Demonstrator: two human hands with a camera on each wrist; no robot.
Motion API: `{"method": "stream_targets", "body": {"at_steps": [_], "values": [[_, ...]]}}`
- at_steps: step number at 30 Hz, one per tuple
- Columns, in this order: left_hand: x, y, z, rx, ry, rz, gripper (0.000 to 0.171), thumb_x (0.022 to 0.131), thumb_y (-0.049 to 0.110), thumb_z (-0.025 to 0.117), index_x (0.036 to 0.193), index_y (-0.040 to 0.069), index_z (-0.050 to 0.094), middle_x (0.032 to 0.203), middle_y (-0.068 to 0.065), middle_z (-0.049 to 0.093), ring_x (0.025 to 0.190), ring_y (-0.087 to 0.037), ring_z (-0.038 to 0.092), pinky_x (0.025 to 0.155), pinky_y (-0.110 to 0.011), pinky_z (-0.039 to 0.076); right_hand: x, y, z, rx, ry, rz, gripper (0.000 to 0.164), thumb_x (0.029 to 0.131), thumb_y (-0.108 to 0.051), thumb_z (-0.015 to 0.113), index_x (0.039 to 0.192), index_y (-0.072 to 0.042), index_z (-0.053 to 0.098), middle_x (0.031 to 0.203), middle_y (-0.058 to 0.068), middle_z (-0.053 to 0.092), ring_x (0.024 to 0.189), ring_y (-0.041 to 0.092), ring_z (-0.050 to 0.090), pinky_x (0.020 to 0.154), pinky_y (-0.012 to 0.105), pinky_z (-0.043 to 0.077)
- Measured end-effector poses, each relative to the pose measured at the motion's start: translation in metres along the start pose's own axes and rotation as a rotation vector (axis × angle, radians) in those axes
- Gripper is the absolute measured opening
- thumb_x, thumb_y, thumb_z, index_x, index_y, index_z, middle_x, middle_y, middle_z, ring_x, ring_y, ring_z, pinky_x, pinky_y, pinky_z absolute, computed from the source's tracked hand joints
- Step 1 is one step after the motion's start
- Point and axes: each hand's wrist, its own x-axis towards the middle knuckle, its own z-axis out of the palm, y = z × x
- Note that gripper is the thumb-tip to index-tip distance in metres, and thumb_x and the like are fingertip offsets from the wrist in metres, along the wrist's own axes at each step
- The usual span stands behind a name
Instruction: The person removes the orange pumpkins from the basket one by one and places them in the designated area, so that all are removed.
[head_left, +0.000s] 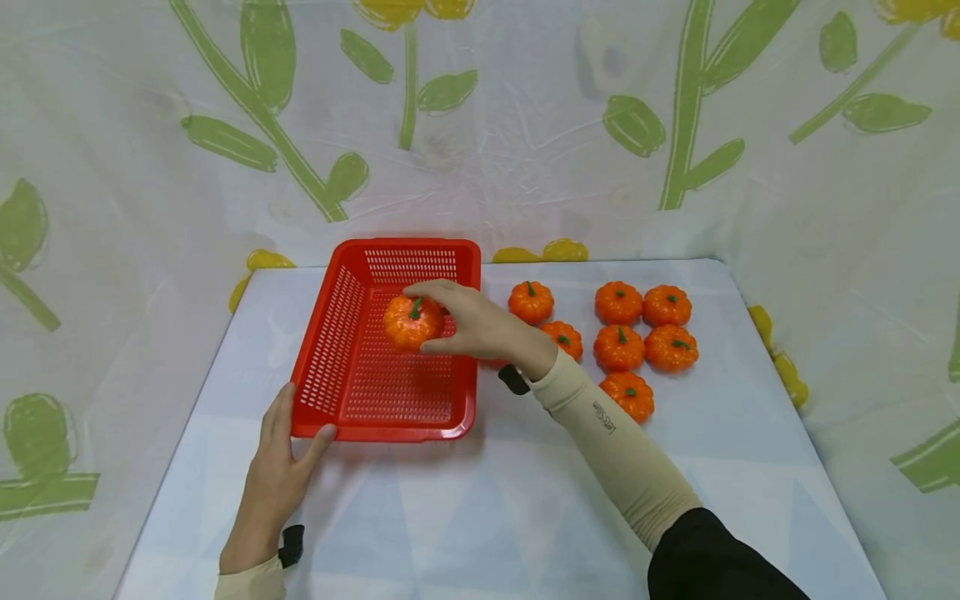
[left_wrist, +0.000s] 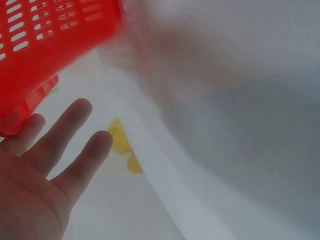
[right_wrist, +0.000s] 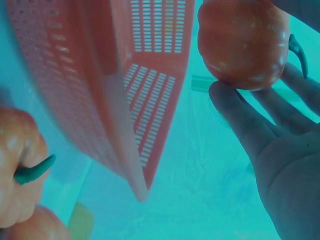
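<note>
Over the inside of a red perforated plastic basket (head_left: 352,432), my right hand (head_left: 483,325) holds a small orange toy pumpkin (head_left: 405,327) with a green stem. The right wrist view shows the thumb and fingers around this pumpkin (right_wrist: 242,45), above the basket's rim. My left hand (head_left: 276,479) touches the basket's near left corner, its fingers along the left side and its thumb by the front rim. Its fingers look fairly straight in the left wrist view, beside the basket wall (left_wrist: 55,45).
Right of the basket several more pumpkins (head_left: 618,347) sit on the pale patterned table (head_left: 480,533). Two pumpkins, one at the back (head_left: 531,302) and one partly behind my right forearm (head_left: 562,337), lie closer to the basket. A curtain with printed plants (head_left: 517,125) hangs behind.
</note>
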Motion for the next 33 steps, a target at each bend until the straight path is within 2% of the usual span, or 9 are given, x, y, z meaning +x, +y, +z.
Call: {"method": "stream_targets", "body": {"at_steps": [8, 12, 18, 21, 25, 29, 33], "values": [[0.000, -0.001, 0.000, -0.002, 0.003, 0.003, 0.094, 0.097, 0.046, 0.065, 0.165, 0.029, 0.002, 0.167, -0.014, 0.015, 0.141, -0.047, 0.033, 0.098, -0.076, 0.038, -0.018, 0.005, -0.005, -0.018, 0.081, -0.013, 0.073, 0.088, -0.029, 0.082, 0.150, -0.015, 0.047, 0.143, -0.003, 0.052, 0.136, 0.012, 0.041, 0.113, 0.032, 0.037], [0.000, -0.001, 0.000, -0.003, 0.002, 0.001, 0.093, 0.098, 0.046, 0.065, 0.165, 0.029, 0.002, 0.167, -0.014, 0.015, 0.142, -0.046, 0.032, 0.099, -0.077, 0.037, -0.027, 0.009, -0.009, -0.029, 0.104, 0.010, 0.073, 0.088, -0.032, 0.081, 0.151, -0.017, 0.046, 0.146, -0.001, 0.049, 0.139, 0.014, 0.040, 0.114, 0.036, 0.038], [0.000, 0.000, -0.001, -0.011, 0.002, 0.010, 0.094, 0.098, 0.043, 0.066, 0.165, 0.027, 0.003, 0.166, -0.015, 0.015, 0.141, -0.047, 0.032, 0.099, -0.077, 0.037, -0.046, 0.018, -0.018, 0.045, 0.142, 0.071, 0.073, 0.087, -0.028, 0.081, 0.150, -0.018, 0.047, 0.149, 0.001, 0.046, 0.128, 0.016, 0.048, 0.103, 0.038, 0.049], [0.000, 0.000, 0.000, -0.009, 0.009, 0.016, 0.093, 0.097, 0.042, 0.066, 0.165, 0.026, 0.003, 0.166, -0.016, 0.016, 0.141, -0.047, 0.033, 0.098, -0.077, 0.037, -0.056, 0.024, -0.023, 0.060, 0.165, 0.101, 0.072, 0.087, -0.029, 0.081, 0.149, -0.020, 0.048, 0.147, -0.002, 0.047, 0.123, 0.014, 0.049, 0.102, 0.039, 0.050], [-0.001, 0.000, 0.001, -0.007, 0.015, 0.016, 0.093, 0.097, 0.041, 0.066, 0.165, 0.027, 0.004, 0.166, -0.015, 0.016, 0.141, -0.047, 0.033, 0.098, -0.076, 0.037, -0.067, 0.033, -0.029, 0.008, 0.196, 0.104, 0.071, 0.086, -0.031, 0.082, 0.148, -0.020, 0.049, 0.147, -0.003, 0.048, 0.123, 0.015, 0.050, 0.104, 0.042, 0.047], [-0.001, 0.001, 0.001, -0.009, 0.010, 0.015, 0.093, 0.097, 0.042, 0.066, 0.165, 0.027, 0.004, 0.166, -0.015, 0.016, 0.141, -0.047, 0.033, 0.099, -0.076, 0.037, -0.078, 0.040, -0.034, -0.023, 0.219, 0.088, 0.073, 0.085, -0.029, 0.083, 0.148, -0.016, 0.049, 0.149, 0.001, 0.049, 0.125, 0.019, 0.051, 0.104, 0.045, 0.048], [0.000, 0.000, 0.001, -0.014, 0.006, 0.013, 0.094, 0.097, 0.043, 0.066, 0.165, 0.027, 0.003, 0.166, -0.015, 0.015, 0.142, -0.047, 0.032, 0.098, -0.077, 0.037, -0.091, 0.045, -0.039, -0.021, 0.227, 0.125, 0.074, 0.085, -0.029, 0.084, 0.149, -0.017, 0.049, 0.149, 0.000, 0.049, 0.123, 0.019, 0.052, 0.102, 0.044, 0.050]]}}
